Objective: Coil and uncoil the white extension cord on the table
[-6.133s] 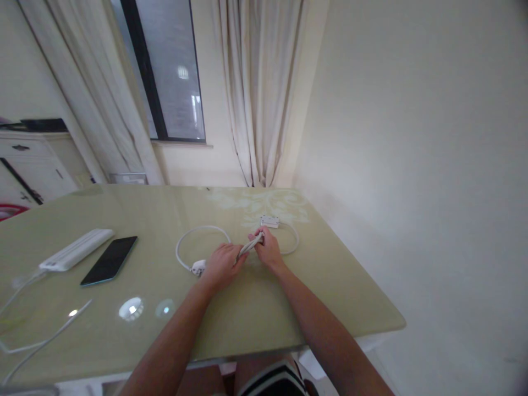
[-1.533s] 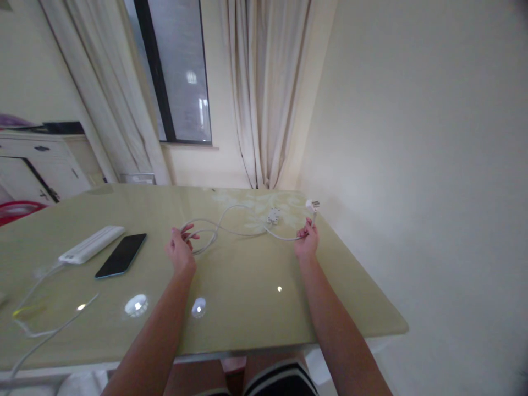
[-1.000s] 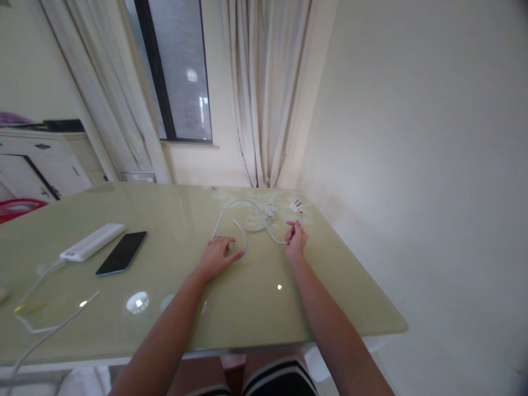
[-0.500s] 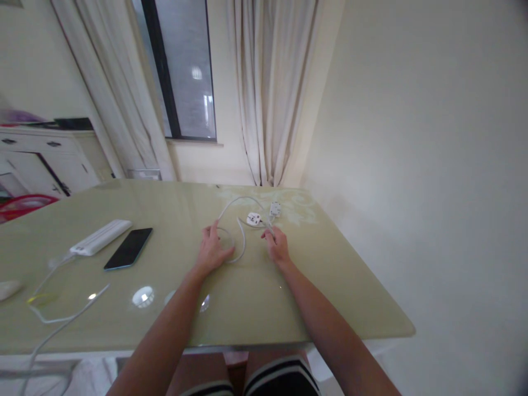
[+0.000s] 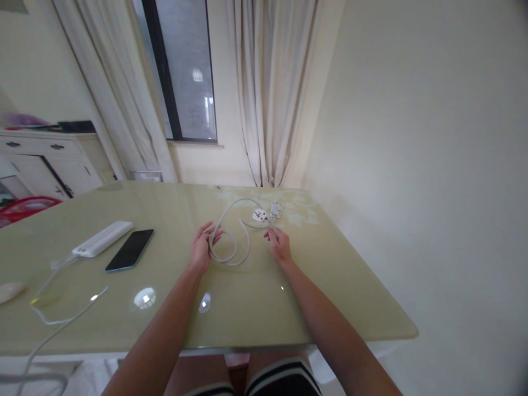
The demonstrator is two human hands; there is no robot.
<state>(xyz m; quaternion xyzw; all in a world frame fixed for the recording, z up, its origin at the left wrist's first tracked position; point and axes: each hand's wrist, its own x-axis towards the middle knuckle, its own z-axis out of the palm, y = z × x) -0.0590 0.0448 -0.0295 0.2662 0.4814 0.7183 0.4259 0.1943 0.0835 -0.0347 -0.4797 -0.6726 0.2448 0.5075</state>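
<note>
A thin white cable [image 5: 249, 247] lies in loose loops on the table between my two hands. My left hand [image 5: 201, 250] is at the left side of the loops, its fingers apart and stretched out, with the cable crossing in front of them. My right hand [image 5: 279, 245] is closed, pinching gathered strands of the cable at the right end of the loops. Just beyond it sit two white plug-like pieces, one plug [image 5: 259, 215] with its pins showing and another white block [image 5: 276, 209] to its right.
On the left of the glossy table [image 5: 330, 297] lie a white power strip [image 5: 103, 239] and a dark phone [image 5: 130, 250]. Another white cable [image 5: 66, 325] runs off the near edge. A white mouse-like object [image 5: 10, 291] sits far left. A wall [image 5: 433, 192] borders the right side.
My left hand has drawn slightly left and turned, its fingers spreading behind the cable. The loops look rounder, and the plug has shifted a little to the right.
</note>
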